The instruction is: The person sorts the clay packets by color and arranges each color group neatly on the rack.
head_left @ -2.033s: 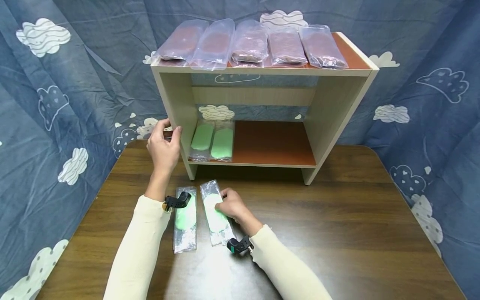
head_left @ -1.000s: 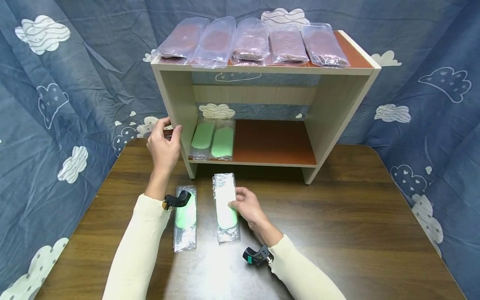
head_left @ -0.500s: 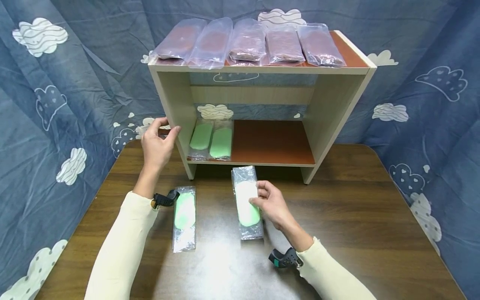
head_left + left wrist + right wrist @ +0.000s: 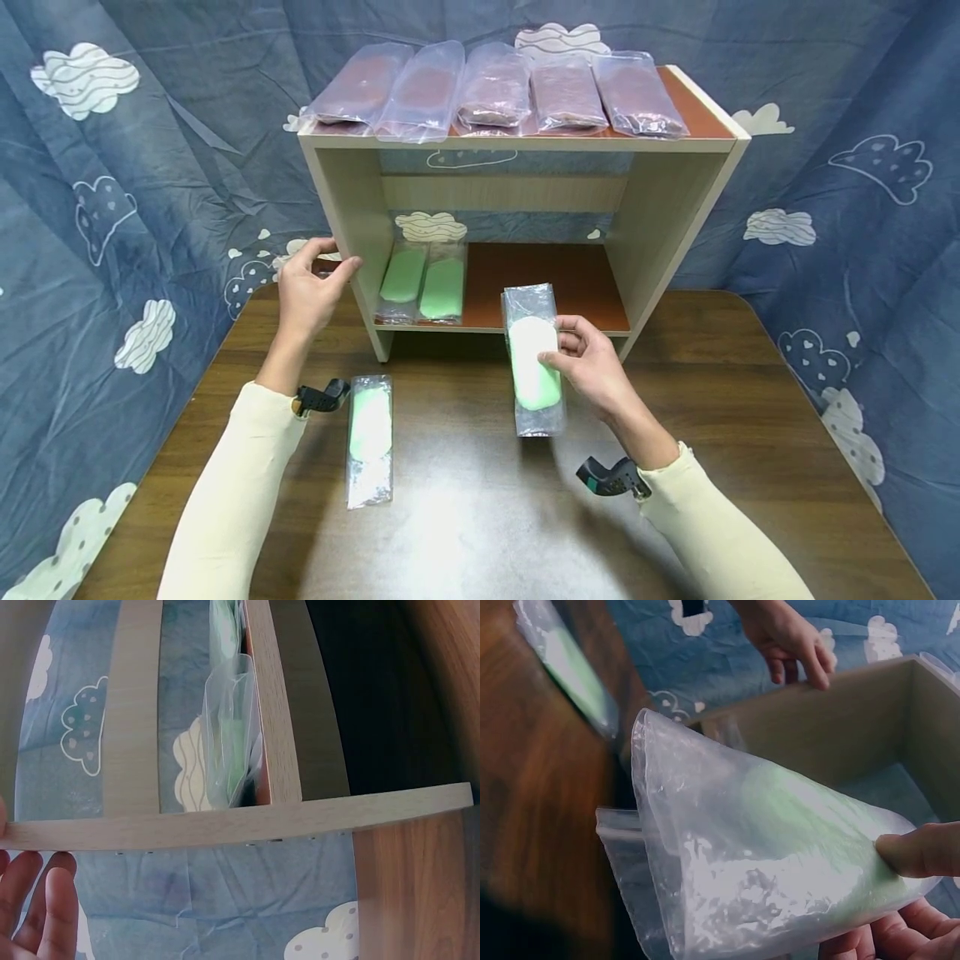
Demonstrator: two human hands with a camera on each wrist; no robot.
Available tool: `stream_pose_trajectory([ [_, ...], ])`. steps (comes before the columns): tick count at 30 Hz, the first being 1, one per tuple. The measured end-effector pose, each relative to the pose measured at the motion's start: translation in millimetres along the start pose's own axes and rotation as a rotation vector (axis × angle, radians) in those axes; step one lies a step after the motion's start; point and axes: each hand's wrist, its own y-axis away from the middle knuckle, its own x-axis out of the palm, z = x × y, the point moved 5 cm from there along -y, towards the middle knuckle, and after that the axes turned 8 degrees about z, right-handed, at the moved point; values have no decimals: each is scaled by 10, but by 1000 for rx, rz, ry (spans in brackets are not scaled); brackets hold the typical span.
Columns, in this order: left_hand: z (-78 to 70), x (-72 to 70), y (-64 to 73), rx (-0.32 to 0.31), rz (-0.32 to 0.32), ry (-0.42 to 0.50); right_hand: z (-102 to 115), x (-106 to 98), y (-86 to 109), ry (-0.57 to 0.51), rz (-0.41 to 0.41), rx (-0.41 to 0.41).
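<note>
My right hand (image 4: 596, 367) pinches a clear plastic packet (image 4: 536, 367) holding a flat light-green oval, thumb on top and fingers beneath. The packet is raised off the table, its far end overlapping the lower shelf board (image 4: 491, 283) in the head view. My left hand (image 4: 306, 296) grips the front edge of the shelf unit's left side panel (image 4: 187, 829), thumb on one side and fingers on the other. Two similar green packets, a left one (image 4: 403, 277) and a right one (image 4: 442, 287), lie side by side at the left of the lower board.
Another green packet (image 4: 371, 442) lies on the wooden table (image 4: 465, 533), nearer my body. Several brownish packets (image 4: 495, 87) line the top of the shelf unit (image 4: 525, 144). A blue cloud-patterned curtain (image 4: 187, 158) hangs behind.
My right hand has carried the green packet rightward across the table, then up and forward toward the lower shelf. My left forearm has shifted slightly left, its hand staying at the side panel.
</note>
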Motion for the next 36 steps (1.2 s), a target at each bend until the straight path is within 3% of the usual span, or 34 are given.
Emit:
stream_pose_trajectory([
  [11,8,29,-10,-17,0,-3,221,-106,-274,46,10,7],
  [22,-172,-22,41,-90,36,72,323,-105,-900,65,62,96],
  [29,40,-28,-11,-68,29,72,245,-119,-1279,-28,9,158],
  [36,83,13,-1,-34,5,114,172,-82,-1502,-102,-44,244],
])
